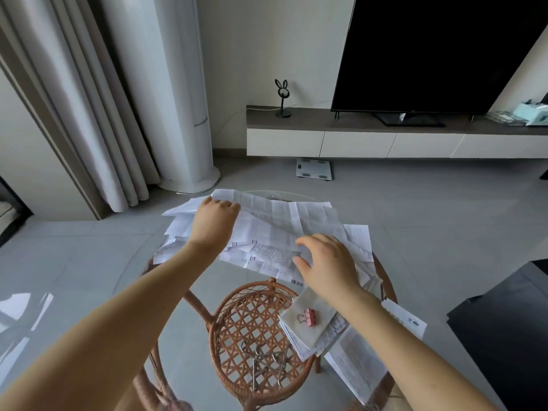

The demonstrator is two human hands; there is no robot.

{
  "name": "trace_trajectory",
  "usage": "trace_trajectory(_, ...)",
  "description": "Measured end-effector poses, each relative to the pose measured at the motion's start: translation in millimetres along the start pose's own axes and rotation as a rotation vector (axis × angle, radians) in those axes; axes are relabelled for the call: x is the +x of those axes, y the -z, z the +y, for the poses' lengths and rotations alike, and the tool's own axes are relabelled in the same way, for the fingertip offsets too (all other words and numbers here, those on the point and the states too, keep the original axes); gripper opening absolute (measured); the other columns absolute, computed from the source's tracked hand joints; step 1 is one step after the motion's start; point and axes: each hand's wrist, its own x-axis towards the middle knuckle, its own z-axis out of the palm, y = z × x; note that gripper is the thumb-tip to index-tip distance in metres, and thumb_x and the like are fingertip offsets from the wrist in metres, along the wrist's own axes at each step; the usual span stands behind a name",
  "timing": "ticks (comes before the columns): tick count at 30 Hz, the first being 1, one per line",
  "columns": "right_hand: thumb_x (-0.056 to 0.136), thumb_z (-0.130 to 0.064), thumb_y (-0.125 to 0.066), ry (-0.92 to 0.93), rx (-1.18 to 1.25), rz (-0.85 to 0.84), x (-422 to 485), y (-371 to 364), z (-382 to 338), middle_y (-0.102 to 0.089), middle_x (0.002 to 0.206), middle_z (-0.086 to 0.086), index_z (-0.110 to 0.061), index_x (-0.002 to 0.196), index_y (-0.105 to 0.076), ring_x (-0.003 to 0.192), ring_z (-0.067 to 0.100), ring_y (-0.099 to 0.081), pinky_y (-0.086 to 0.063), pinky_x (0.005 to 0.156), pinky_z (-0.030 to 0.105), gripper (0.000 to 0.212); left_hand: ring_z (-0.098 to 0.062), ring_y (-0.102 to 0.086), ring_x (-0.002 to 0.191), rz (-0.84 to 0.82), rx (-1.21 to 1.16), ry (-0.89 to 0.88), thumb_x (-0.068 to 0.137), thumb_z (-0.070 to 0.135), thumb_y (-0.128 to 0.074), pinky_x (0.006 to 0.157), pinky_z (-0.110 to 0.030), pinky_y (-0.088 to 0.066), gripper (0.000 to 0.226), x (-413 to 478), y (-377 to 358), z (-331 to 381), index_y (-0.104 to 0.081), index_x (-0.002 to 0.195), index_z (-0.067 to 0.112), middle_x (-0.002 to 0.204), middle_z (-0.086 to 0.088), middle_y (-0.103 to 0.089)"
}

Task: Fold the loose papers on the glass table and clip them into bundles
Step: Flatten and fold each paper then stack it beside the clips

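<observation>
A heap of loose printed papers (275, 226) covers the far half of the round glass table (166, 280). My left hand (215, 219) grips the far left edge of a large creased sheet in the heap. My right hand (327, 264) hovers over the heap's near right part with fingers spread and bent, fingertips touching the paper. A folded bundle (305, 330) lies at the near right, held by a pink binder clip (307, 315). More folded sheets (358, 366) lie under and beside it. Several loose metal clips (264, 360) lie on the glass near me.
The glass top rests on a rattan frame with a woven lower shelf (252, 327). Around it is grey tiled floor. A curtain and a white tower unit (184, 114) stand at far left. A low TV cabinet (385, 137) with a television and a floor scale (314, 169) lie beyond.
</observation>
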Motion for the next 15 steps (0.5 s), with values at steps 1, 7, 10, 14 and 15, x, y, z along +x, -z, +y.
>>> trace_trajectory(1, 0.095, -0.029, -0.053, -0.014, -0.025, 0.024, 8.4, -2.7, -1.0, -0.055, 0.130, -0.002, -0.019, 0.135, -0.048, 0.120, 0.020, -0.047, -0.038, 0.100, 0.029, 0.042, -0.031, -0.061, 0.055, 0.007, 0.034, -0.008, 0.049, -0.020, -0.064, 0.071, -0.035, -0.049, 0.034, 6.0, 8.3, -3.3, -0.070, 0.072, 0.004, 0.063, -0.012, -0.067)
trace_trajectory(7, 0.094, -0.033, -0.054, -0.075, -0.058, 0.128, 68.3, -7.8, -25.0, -0.046, 0.140, 0.004, -0.018, 0.143, -0.034, 0.125, 0.025, -0.042, -0.032, 0.101, 0.032, 0.055, -0.028, -0.050, 0.053, 0.244, 0.104, -0.103, 0.050, -0.012, -0.059, 0.061, -0.033, -0.042, 0.027, 20.6, 58.0, -22.3, -0.065, 0.069, 0.007, 0.058, -0.006, -0.054)
trace_trajectory(10, 0.094, -0.029, -0.055, -0.054, -0.090, 0.253, 89.0, -1.2, -40.9, -0.063, 0.120, 0.002, -0.019, 0.125, -0.058, 0.109, 0.025, -0.054, -0.032, 0.089, 0.033, 0.033, -0.033, -0.056, 0.060, 0.437, 0.021, -0.063, 0.067, -0.007, -0.044, 0.062, -0.038, -0.045, 0.030, 12.8, 85.6, -42.5, -0.068, 0.084, 0.002, 0.069, -0.012, -0.060)
trace_trajectory(14, 0.070, -0.007, -0.073, 0.068, 0.059, 0.577, 94.8, 28.0, -35.4, -0.069, 0.068, 0.001, -0.016, 0.073, -0.071, 0.064, 0.028, -0.062, -0.029, 0.067, 0.032, 0.010, -0.036, -0.060, 0.075, 0.567, -0.233, 0.044, 0.086, -0.005, -0.048, 0.069, -0.035, -0.044, 0.023, -11.5, 117.4, -75.4, -0.068, 0.097, -0.001, 0.085, -0.017, -0.066)
trace_trajectory(15, 0.067, -0.006, -0.074, 0.129, 0.097, 0.618, 91.4, 39.1, -32.8, -0.069, 0.064, -0.002, -0.018, 0.069, -0.071, 0.059, 0.026, -0.062, -0.031, 0.065, 0.031, 0.012, -0.034, -0.060, 0.078, 0.563, -0.264, 0.037, 0.090, -0.001, -0.048, 0.070, -0.031, -0.041, 0.022, -18.4, 124.5, -79.8, -0.069, 0.098, -0.001, 0.087, -0.016, -0.067)
